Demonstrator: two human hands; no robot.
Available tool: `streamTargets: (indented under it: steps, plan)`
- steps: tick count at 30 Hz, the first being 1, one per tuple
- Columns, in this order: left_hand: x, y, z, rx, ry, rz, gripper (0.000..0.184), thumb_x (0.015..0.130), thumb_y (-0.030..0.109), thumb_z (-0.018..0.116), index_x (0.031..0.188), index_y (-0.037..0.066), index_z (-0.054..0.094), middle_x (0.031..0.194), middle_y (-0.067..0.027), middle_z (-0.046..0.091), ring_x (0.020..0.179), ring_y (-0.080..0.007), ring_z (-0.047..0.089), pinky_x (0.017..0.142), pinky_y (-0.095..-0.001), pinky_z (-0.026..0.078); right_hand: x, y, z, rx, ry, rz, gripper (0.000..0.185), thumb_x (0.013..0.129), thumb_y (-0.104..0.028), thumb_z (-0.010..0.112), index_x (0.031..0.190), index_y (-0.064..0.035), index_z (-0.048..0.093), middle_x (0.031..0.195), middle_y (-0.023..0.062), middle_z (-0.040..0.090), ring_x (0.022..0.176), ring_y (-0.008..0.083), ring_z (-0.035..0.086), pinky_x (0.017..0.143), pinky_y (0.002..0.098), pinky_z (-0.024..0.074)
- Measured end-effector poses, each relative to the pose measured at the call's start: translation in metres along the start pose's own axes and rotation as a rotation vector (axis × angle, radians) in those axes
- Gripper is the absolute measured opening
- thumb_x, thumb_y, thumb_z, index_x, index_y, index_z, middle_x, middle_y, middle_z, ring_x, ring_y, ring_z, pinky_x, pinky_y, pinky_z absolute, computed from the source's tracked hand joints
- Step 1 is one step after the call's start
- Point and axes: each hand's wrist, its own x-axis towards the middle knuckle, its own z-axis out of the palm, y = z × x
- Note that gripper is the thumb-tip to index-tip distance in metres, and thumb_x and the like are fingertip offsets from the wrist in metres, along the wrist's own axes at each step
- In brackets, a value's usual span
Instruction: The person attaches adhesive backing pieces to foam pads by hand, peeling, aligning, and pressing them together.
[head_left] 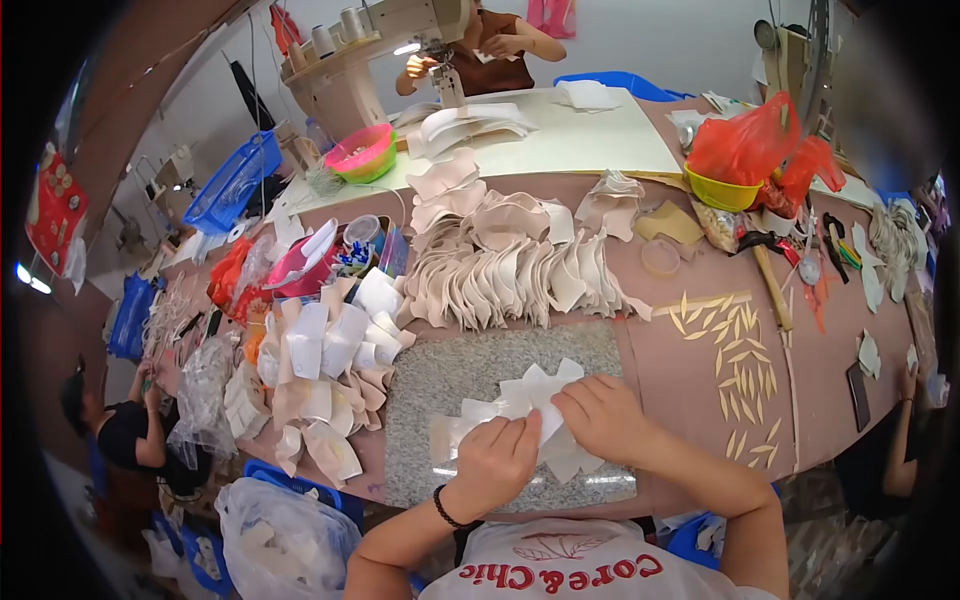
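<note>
Over a speckled grey stone slab (420, 370) lie several overlapping white cut pieces (540, 385), thin and shaped like shoe-upper parts. My left hand (497, 462), with a dark beaded bracelet at the wrist, has its fingers closed on the near edge of one white piece. Just to its right, my right hand (605, 420) pinches the same white piece from above. The two hands almost touch, and the fingertips partly hide where they grip. Behind the slab stands a long row of beige-pink cut pieces (500, 275), packed on edge.
Left of the slab is a heap of white and beige pieces (325, 340). Small pale leaf-shaped strips (745, 360) lie at the right, near a hammer (773, 290). A yellow bowl (720, 188) holds a red bag. Across the table, a person works at a sewing machine (445, 50).
</note>
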Motion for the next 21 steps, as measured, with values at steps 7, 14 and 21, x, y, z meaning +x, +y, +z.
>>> streamTargets:
  steps: [7,14,21]
  plan:
    - [0.008,-0.001,-0.003,0.062,-0.013,0.001,0.039,0.061,0.009,0.059,0.098,-0.002,0.06,0.078,-0.0069,0.059,0.063,-0.018,0.054,0.051,-0.0283,0.044,-0.01,0.01,0.004,-0.008,0.045,0.013,0.026,0.064,-0.015,0.057,0.087,-0.0036,0.056,0.076,0.0059,0.051,0.068,0.0185,0.051,0.063,0.0301,0.0397]
    - [-0.004,-0.027,-0.005,-0.01,0.274,-0.013,0.038,0.06,0.011,0.063,0.099,0.008,0.063,0.097,-0.0096,0.057,0.085,-0.0261,0.055,0.072,-0.0403,0.045,0.016,-0.017,-0.027,0.179,0.049,0.156,0.047,0.067,-0.026,0.066,0.106,-0.0043,0.053,0.099,0.0127,0.053,0.096,0.0259,0.051,0.082,0.0373,0.0401]
    - [-0.017,-0.067,-0.001,0.037,0.344,0.125,0.035,0.067,0.013,0.065,0.102,0.016,0.063,0.111,-0.0081,0.051,0.095,-0.0241,0.053,0.084,-0.0424,0.042,0.021,-0.015,-0.011,1.047,0.075,0.764,0.059,0.078,-0.03,0.067,0.123,-0.003,0.042,0.124,0.011,0.043,0.113,0.0297,0.043,0.1,0.0422,0.0289]
